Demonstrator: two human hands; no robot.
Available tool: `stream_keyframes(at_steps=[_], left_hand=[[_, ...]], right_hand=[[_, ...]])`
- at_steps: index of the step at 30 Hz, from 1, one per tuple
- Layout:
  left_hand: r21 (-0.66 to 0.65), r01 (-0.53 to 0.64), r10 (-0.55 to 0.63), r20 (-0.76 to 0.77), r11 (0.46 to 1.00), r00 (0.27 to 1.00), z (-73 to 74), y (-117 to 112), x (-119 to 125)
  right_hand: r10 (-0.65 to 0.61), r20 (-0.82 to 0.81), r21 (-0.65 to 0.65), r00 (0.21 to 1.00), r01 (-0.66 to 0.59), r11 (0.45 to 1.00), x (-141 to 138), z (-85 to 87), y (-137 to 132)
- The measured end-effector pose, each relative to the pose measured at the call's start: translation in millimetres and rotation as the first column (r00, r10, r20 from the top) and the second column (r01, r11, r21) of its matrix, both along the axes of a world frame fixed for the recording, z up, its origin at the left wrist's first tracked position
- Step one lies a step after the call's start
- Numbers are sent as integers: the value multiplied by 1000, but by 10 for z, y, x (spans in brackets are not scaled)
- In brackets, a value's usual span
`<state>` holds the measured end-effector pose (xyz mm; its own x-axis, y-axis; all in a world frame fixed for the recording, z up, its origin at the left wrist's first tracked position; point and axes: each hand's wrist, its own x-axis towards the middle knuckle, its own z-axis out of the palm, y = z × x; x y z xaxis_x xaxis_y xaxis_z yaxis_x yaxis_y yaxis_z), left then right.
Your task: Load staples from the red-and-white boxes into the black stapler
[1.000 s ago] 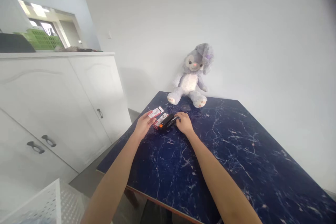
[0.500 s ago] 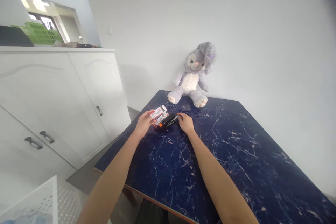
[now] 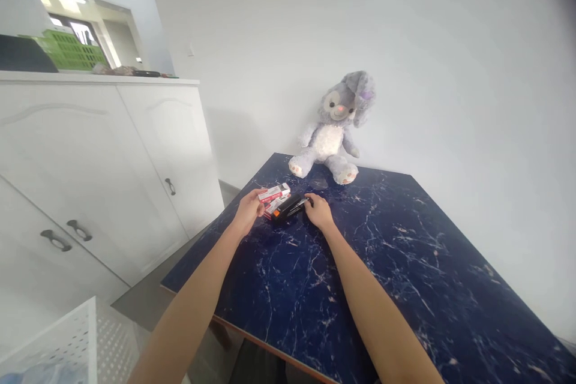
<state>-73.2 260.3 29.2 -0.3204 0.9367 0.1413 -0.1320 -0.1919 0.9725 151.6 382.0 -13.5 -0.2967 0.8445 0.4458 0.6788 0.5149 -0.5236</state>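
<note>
My left hand (image 3: 250, 211) grips a small red-and-white cardboard box (image 3: 274, 192) between thumb and fingers. The box's far right end looks open. Under it, a second red-and-white printed piece (image 3: 272, 208) lies partly covered. Just right of that is a black stapler (image 3: 286, 207) with an orange patch at its near end and a grey metal strip along its side. My right hand (image 3: 317, 210) is closed on the stapler's far right end, with the fingertips partly hidden.
The dark blue marbled table (image 3: 387, 264) stands against a white wall. A grey plush toy (image 3: 327, 132) sits at its back edge. White cabinets (image 3: 162, 150) are to the left, a white perforated basket (image 3: 112, 342) at lower left.
The small box in my left hand has turned and tilted, its red side now facing me along the lower edge. My right hand has stayed by the stapler.
</note>
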Motion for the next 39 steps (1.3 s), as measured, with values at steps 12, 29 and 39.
stream_keyframes(at_steps=[12, 29, 39], left_hand=[[4, -88, 88, -77, 996, 993, -59, 28, 0], [-38, -80, 75, -102, 996, 992, 9, -17, 54], [-36, -74, 71, -91, 997, 993, 3, -12, 64]], right_hand=[[-10, 162, 168, 987, -18, 986, -58, 142, -252], [-2, 106, 81, 994, -6, 997, -54, 115, -222], [4, -131, -115, 991, -19, 993, 35, 40, -1]])
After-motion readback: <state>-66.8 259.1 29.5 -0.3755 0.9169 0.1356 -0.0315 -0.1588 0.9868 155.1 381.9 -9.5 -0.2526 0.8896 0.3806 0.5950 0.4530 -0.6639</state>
